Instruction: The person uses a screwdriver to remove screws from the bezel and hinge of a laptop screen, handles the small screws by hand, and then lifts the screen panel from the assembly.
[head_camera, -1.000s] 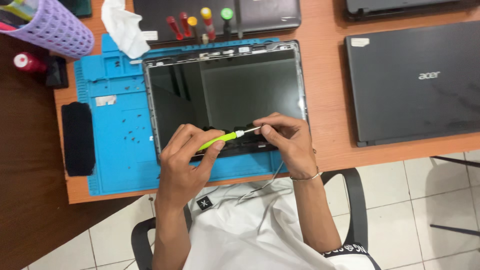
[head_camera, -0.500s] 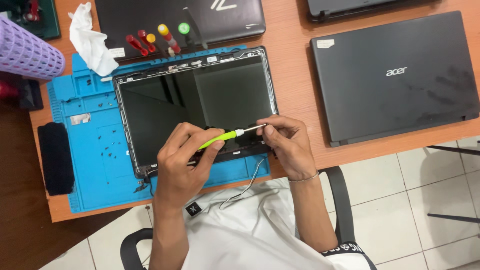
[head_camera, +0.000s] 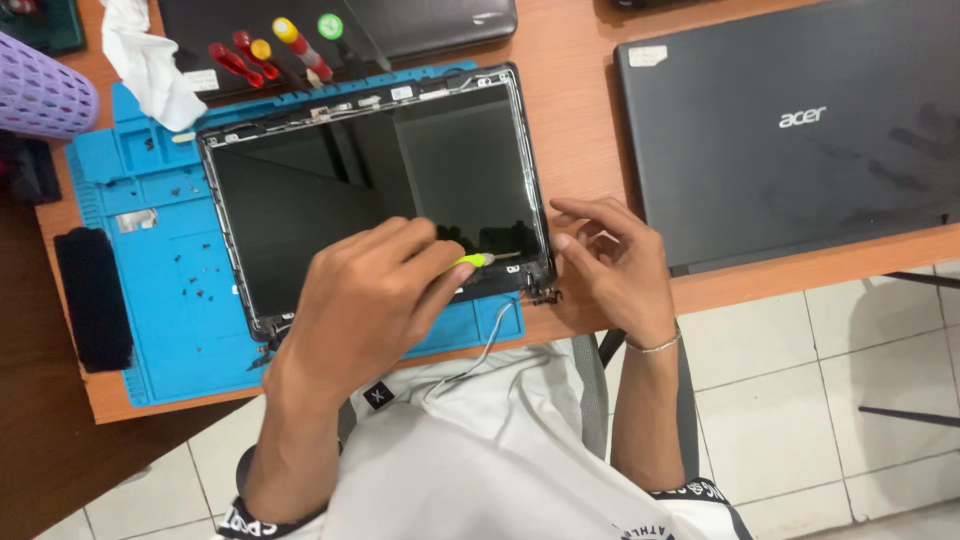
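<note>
Screen panel (head_camera: 370, 190) sits in its lid frame on the blue mat (head_camera: 150, 300), roughly dead centre of the bench (head_camera: 580, 110). Left hand (head_camera: 365, 300) is wrapped around a small green screwdriver (head_camera: 470, 260), tip pointing toward 3 o'clock at the panel's lower right corner, just by the hinge (head_camera: 545, 292). Right hand (head_camera: 610, 255) holds nothing, fingers loosely spread, resting on the bench edge right next to that corner. At 3 o'clock from the panel there's a closed dark laptop (head_camera: 800, 130). At 12 o'clock a row of red and yellow screwdrivers (head_camera: 265, 50), plus a white rag (head_camera: 145, 65) at 11. Purple basket (head_camera: 40, 95) at 10 o'clock.
</note>
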